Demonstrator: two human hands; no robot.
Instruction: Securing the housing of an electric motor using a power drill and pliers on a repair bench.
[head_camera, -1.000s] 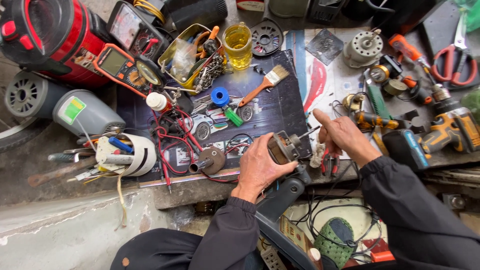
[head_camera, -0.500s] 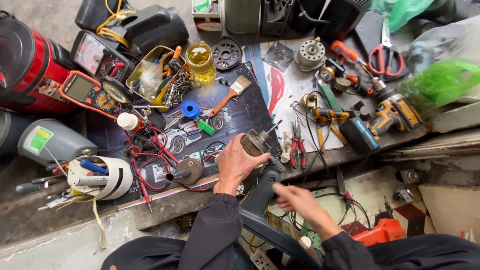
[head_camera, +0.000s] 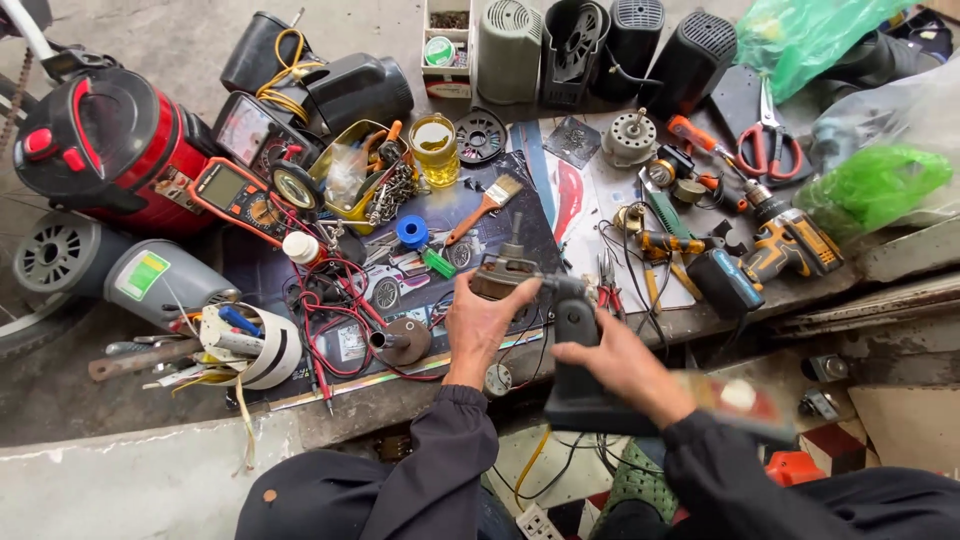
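At lower centre of the frame, the left hand (head_camera: 483, 322) clamped a small brown metal motor part (head_camera: 503, 275) at the tabletop (head_camera: 120, 400) edge; the right hand (head_camera: 622, 362) gripped a black pistol-shaped tool (head_camera: 575, 345) beside it. The part could likely have slipped off the edge, or snagged the loose red test leads (head_camera: 335, 320).

Two hands (head_camera: 480, 325) are showing; four fan housings (head_camera: 515, 38) are standing in a row at the back, two meters (head_camera: 238, 190) are lying left, one drill (head_camera: 785, 240), one scissors (head_camera: 768, 140), one brush (head_camera: 487, 205).
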